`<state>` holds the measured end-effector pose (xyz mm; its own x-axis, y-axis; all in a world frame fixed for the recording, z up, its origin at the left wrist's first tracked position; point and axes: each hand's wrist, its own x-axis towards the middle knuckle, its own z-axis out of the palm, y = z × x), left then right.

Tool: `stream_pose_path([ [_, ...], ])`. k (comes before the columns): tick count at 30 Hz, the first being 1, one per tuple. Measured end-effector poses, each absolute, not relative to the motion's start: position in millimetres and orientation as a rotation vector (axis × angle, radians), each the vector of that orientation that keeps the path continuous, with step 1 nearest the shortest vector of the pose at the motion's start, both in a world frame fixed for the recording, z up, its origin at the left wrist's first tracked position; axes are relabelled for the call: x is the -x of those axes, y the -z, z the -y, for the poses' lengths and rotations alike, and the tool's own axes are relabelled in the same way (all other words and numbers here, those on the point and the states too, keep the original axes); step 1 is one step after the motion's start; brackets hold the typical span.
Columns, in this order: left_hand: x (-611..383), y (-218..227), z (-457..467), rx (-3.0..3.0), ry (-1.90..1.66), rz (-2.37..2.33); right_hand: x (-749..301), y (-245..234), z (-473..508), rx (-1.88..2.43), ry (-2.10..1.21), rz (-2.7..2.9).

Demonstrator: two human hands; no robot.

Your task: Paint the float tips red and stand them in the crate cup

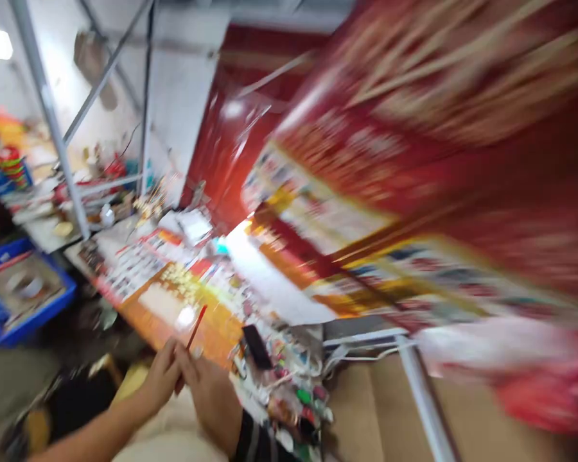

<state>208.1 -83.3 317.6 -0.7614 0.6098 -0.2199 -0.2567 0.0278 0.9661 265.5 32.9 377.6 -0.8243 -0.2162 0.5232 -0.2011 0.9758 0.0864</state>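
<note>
1. Two bare hands, the left hand (161, 378) and the right hand (209, 401), curl closed around a slim red stick (196, 326); which one grips it, I can't tell.
2. Just beyond lies an orange printed sheet (183, 327), its lettering too blurred to read.
3. Well off left sits a blue plastic crate (24, 295).

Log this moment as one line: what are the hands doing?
left hand | right hand | both at red stick | beside printed orange sheet

Glossy paper poster (164, 308), matt brown cardboard (366, 410)
</note>
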Motion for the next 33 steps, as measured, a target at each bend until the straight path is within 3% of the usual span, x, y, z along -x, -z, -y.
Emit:
stream_pose_path([
  [5, -226, -293, 113, -0.247, -1.806, -1.740, -288, -307, -24, -0.420, -0.448, 2.861],
  [11, -263, -247, 125, -0.168, -1.729, -1.726, -293, -256, -26, -0.395, -0.522, 3.095],
  [13, -265, -223, 128, -0.234, -1.563, -1.750, -294, -243, -30, -0.404, -0.584, 3.130],
  [17, -243, -161, 168, -0.305, -0.822, -2.043, -295, -219, -42, -0.402, -0.715, 3.134],
  [21, -213, -115, 255, -0.271, -0.492, -2.118, -298, -199, -57, -0.357, -0.721, 3.040],
  [26, -196, -92, 333, -0.411, -0.244, -2.021, -295, -179, -67, -0.315, -0.785, 2.903],
  [33, -174, -84, 313, -0.548, -0.133, -2.158, -278, -152, -68, -0.175, -0.927, 2.742],
])
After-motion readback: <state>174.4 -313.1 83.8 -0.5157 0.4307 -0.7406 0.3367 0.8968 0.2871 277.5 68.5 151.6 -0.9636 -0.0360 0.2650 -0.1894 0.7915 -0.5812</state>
